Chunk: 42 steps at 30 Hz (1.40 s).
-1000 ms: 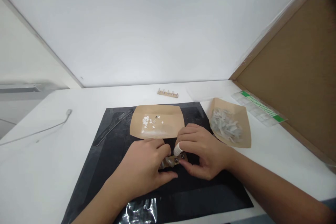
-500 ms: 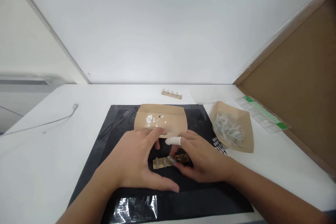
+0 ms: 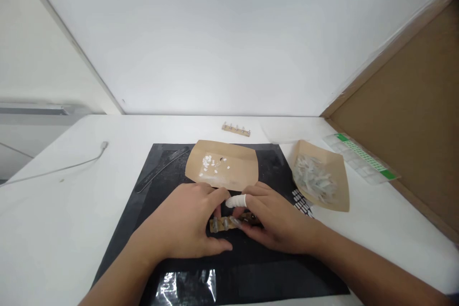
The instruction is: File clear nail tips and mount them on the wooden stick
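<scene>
Head view: tan strip (image 3: 221, 228) bearing translucent tips (image 3: 225, 223).

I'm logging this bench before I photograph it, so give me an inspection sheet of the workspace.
Surface: white table with a black mat on it
Things in work: wooden strip bearing clear tips
Clutter: paper tray with white bits; another tray with clear slivers; thin dark stick; second strip farther back; green-labelled plastic case
Hands: left hand at the strip, thumb spread; right hand at a tip, one finger covered in white
Cables: grey cable, left
Surroundings: white wall behind, brown panel right
</scene>
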Motion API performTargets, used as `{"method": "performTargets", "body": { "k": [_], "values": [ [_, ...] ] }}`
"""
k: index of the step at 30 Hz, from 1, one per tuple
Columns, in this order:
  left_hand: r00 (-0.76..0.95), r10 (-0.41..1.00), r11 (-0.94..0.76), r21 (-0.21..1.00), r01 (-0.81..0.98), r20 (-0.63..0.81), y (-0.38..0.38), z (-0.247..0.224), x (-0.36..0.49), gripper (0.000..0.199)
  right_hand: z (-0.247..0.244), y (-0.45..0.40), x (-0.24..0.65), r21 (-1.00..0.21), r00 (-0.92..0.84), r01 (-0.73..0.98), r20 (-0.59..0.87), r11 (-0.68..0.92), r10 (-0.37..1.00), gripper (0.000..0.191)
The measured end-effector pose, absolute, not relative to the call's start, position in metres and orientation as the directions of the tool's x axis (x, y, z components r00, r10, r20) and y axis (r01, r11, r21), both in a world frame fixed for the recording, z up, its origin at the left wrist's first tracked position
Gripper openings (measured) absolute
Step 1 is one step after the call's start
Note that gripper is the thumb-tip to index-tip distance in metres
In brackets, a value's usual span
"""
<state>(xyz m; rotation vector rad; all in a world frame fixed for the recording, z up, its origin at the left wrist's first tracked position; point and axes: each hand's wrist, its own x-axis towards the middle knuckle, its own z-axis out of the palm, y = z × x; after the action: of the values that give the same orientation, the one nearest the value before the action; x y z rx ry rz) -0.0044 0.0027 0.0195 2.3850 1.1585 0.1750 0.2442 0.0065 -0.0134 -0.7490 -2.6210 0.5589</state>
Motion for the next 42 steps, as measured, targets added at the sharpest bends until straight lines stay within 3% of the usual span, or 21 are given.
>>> {"method": "performTargets", "body": {
  "k": [11,36,42],
  "values": [
    [0.647,0.75,-0.546,0.426,0.722,-0.135,0.0038,0.0167,-0.0037,0.03,-0.0145,0.0021,0.2419,-0.444,-0.755,0.488,0.217,0.751,0.619,0.008],
    [0.673,0.735,-0.533,0.541,0.651,-0.087,0.0034,0.0127,-0.0012,0.035,-0.0146,0.0048,0.2441,-0.333,-0.777,0.445,0.318,0.831,0.543,0.023],
    [0.665,0.741,-0.536,0.514,0.669,-0.093,0.0026,0.0135,-0.001,0.035,-0.0189,0.0039,0.2451,-0.383,-0.786,0.424,0.295,0.821,0.544,0.018]
  ]
}}
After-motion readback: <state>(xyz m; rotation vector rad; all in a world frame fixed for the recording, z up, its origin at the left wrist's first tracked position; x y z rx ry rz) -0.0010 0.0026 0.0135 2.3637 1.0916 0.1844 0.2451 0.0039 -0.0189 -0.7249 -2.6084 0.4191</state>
